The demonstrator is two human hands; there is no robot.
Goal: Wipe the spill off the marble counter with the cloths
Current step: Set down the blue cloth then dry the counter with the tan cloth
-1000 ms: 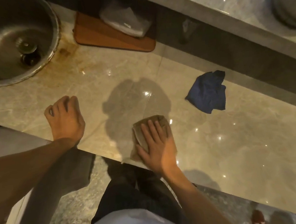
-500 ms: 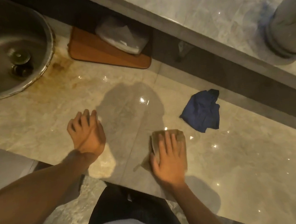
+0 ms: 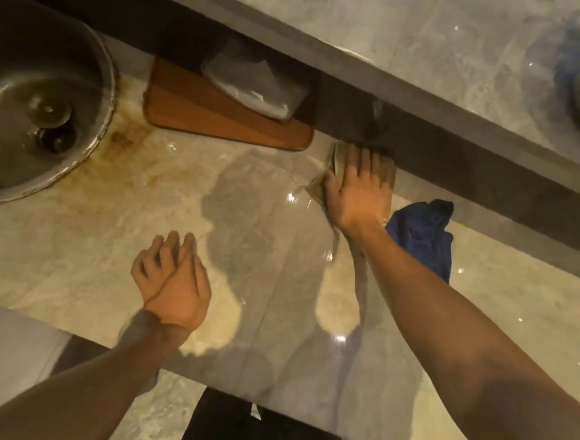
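My right hand [image 3: 358, 191] presses flat on a tan cloth [image 3: 317, 185] at the far edge of the beige marble counter [image 3: 77, 241], against the dark back wall. Only the cloth's left edge shows past my fingers. A crumpled dark blue cloth [image 3: 423, 234] lies just right of my right wrist, partly behind my forearm. A thin wet sheen with glints [image 3: 294, 199] covers the marble left of the tan cloth. My left hand [image 3: 171, 283] rests on the counter near its front edge, fingers loosely curled, holding nothing.
A round steel sink [image 3: 29, 100] sits at the far left with brown staining [image 3: 122, 142] on the marble by its rim. A wooden board [image 3: 206, 119] carrying a clear plastic bag [image 3: 255, 81] lies at the back. A raised grey marble ledge [image 3: 406, 40] runs behind.
My right hand has slid the tan cloth from the front of the counter away to the back wall, past the blue cloth. My left hand has shifted slightly right.
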